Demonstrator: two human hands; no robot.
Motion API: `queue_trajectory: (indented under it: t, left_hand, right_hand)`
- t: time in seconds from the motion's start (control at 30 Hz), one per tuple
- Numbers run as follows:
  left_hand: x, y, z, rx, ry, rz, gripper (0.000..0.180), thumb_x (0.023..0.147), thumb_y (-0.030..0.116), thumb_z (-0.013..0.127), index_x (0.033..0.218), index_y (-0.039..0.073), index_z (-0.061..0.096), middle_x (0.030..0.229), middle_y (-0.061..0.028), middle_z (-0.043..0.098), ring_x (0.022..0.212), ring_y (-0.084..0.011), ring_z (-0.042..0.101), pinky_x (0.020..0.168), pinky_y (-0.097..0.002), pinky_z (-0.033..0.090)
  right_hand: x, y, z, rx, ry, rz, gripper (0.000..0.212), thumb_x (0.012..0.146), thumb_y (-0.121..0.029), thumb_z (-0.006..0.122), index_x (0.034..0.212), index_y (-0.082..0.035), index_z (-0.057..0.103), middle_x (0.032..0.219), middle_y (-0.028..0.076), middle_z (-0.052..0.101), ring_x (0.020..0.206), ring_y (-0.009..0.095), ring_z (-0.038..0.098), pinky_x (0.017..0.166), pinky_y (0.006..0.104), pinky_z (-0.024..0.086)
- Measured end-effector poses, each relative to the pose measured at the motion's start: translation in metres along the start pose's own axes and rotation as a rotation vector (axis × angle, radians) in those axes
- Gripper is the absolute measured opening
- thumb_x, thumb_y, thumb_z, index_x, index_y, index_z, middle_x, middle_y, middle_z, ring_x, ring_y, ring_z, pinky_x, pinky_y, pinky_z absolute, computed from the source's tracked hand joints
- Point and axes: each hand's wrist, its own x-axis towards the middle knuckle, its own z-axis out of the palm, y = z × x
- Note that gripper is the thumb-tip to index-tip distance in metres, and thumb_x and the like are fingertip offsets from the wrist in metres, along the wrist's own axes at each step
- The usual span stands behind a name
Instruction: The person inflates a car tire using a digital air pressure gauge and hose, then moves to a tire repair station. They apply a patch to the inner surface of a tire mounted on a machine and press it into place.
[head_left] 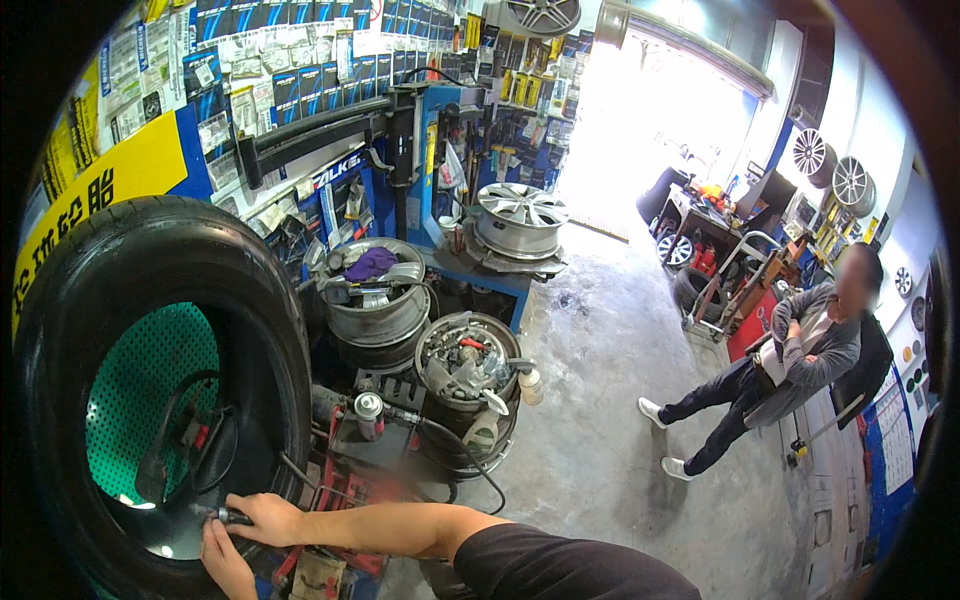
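A large black tire [265, 290] stands upright at the left, its inner wall facing me. At its lower inner edge my right hand [265, 519] is closed round a small dark cylindrical hand tool [237, 517] with a metallic part. My left hand [229, 568], just below, has its fingers together against the front of that tool. The tool's tip is near the tire's inner surface and too small to make out. Through the tire's opening I see a green perforated panel [130, 385] and a dark lamp-like fixture with a red part [199, 436].
A spray can [369, 415] stands on a red-and-black stand beside the tire. Wheel rims [380, 330] holding tools and scraps [468, 360] are stacked behind, near a hose [470, 455]. A tire machine with a silver rim [520, 215] is farther back. A person [815, 335] stands arms folded at right.
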Motion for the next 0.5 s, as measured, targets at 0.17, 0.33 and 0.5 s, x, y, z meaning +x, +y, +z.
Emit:
queue_trajectory:
  t: [0.17, 0.33, 0.5]
  left_hand:
    - [0.008, 0.0, 0.003, -0.128, -0.07, -0.187, 0.053, 0.108, 0.041, 0.049, 0.119, -0.006, 0.069, 0.116, -0.0181, 0.072, 0.107, -0.0312, 0.067, 0.095, -0.0398, 0.048]
    - [0.005, -0.007, -0.001, -0.13, 0.143, -0.124, 0.056, 0.108, 0.046, 0.046, 0.104, -0.004, 0.07, 0.112, -0.0159, 0.072, 0.102, -0.032, 0.067, 0.092, -0.0432, 0.049]
    - [-0.003, -0.01, 0.0, 0.059, 0.185, -0.115, 0.052, 0.11, 0.041, 0.043, 0.105, -0.003, 0.07, 0.098, -0.0164, 0.069, 0.094, -0.0361, 0.066, 0.087, -0.0443, 0.049]
  right_hand:
    - [0.003, 0.008, 0.014, 0.102, -0.029, -0.185, 0.047, 0.088, -0.027, 0.072, 0.124, 0.0, 0.056, 0.1, 0.026, 0.067, 0.095, 0.043, 0.066, 0.082, 0.0485, 0.054]
    - [0.014, 0.037, 0.021, -0.108, -0.175, -0.206, 0.059, 0.076, -0.04, 0.079, 0.114, 0.002, 0.063, 0.102, 0.022, 0.065, 0.102, 0.041, 0.062, 0.092, 0.0465, 0.051]
    - [0.033, 0.065, 0.014, -0.218, -0.355, -0.007, 0.056, 0.073, -0.032, 0.079, 0.115, 0.002, 0.063, 0.114, 0.024, 0.062, 0.113, 0.04, 0.06, 0.098, 0.0447, 0.05]
